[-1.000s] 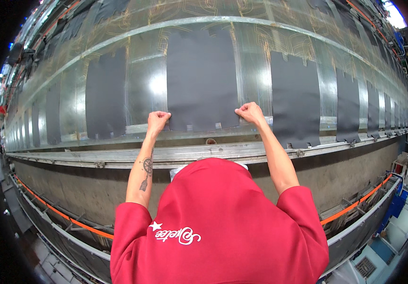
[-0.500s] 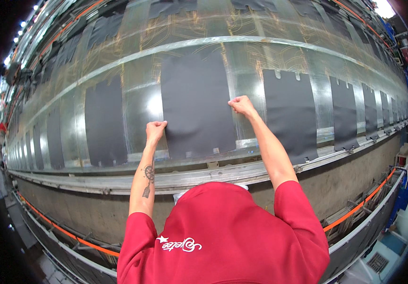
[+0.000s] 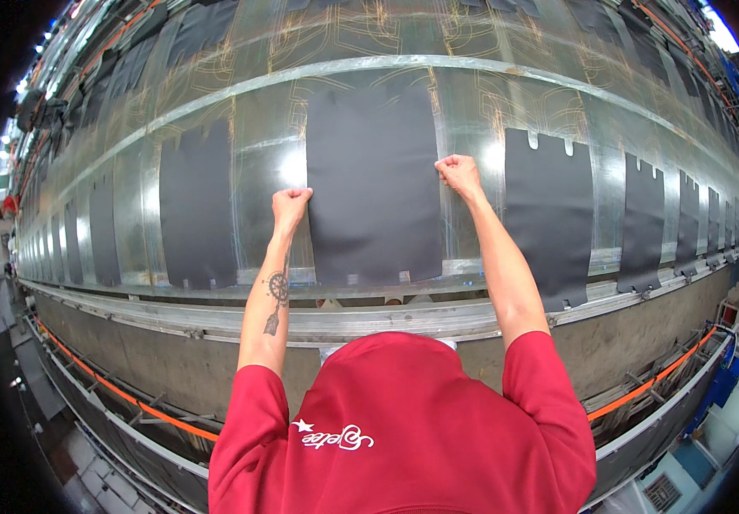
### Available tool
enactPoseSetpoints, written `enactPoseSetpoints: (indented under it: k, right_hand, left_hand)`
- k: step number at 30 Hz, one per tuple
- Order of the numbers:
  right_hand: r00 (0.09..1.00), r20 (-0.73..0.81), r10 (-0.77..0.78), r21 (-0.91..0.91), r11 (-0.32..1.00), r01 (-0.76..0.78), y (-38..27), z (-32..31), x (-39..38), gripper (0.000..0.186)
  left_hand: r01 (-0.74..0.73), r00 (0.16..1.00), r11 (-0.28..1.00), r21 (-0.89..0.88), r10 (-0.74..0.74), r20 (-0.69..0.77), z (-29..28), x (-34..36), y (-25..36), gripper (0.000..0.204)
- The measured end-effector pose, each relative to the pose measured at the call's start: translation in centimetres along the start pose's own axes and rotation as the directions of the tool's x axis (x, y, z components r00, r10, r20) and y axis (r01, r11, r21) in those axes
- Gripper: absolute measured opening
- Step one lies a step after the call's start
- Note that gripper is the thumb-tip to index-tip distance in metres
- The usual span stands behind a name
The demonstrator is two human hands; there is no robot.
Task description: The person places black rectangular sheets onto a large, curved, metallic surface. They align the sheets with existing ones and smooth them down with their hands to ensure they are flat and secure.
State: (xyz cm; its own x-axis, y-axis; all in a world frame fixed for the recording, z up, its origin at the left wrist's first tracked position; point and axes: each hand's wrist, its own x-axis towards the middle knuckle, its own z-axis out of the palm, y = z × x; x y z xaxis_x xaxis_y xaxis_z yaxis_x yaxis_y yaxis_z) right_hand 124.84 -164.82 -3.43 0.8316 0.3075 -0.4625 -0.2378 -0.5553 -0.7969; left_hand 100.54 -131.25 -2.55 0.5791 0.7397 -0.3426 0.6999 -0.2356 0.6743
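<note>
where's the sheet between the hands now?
In the head view, the dark sheet is just above centre on the shiny table, between left hand and right hand, which pinch its side edges.

- Red shirt (image 3: 438,411): single line of white script lettering (image 3: 338,439), upside down in view, left of the shirt's middle.
- Same red shirt: small white star (image 3: 302,425), just beside the lettering's left end.

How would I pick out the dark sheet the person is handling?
Find the long, shiny table beyond the red shirt; a row of dark grey sheets lies along its near side. Yours is the wide sheet straight ahead of the shirt, the only one with the left hand at one side edge and the right hand at the other.
</note>
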Motion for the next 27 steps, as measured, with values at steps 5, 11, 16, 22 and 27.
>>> enactPoseSetpoints:
  k: [5, 11, 16, 22, 27]
  right_hand:
    - [1.0, -0.002, -0.024, 0.031, 0.999, 0.024, 1.4, 0.1, 1.1, 0.021]
    - [1.0, -0.003, -0.026, 0.008, 1.0, 0.026, 1.2, 0.1, 0.7, 0.02]
    - [1.0, 0.004, -0.018, -0.003, 1.0, 0.018, 1.1, 0.0, 0.7, 0.02]
    - [0.999, -0.01, -0.033, -0.009, 0.999, 0.033, 0.2, 0.2, 0.1, 0.019]
    - [1.0, -0.009, -0.021, 0.012, 1.0, 0.021, 0.2, 0.2, 0.2, 0.019]
  left_hand:
    - [0.03, 0.999, 0.996, -0.079, -0.029, 0.017, 0.3, 0.5, -0.7, 0.027]
    - [0.064, 0.998, 0.997, -0.051, -0.062, 0.026, 0.2, 0.2, 0.1, 0.026]
    - [0.069, 0.998, 0.996, -0.065, -0.068, 0.019, 0.3, 0.2, 0.1, 0.027]
    - [0.071, 0.997, 0.995, -0.064, -0.07, 0.023, 0.4, 0.9, -1.0, 0.029]
    - [0.049, 0.999, 0.996, -0.079, -0.049, 0.012, 0.5, 0.8, -0.8, 0.028]
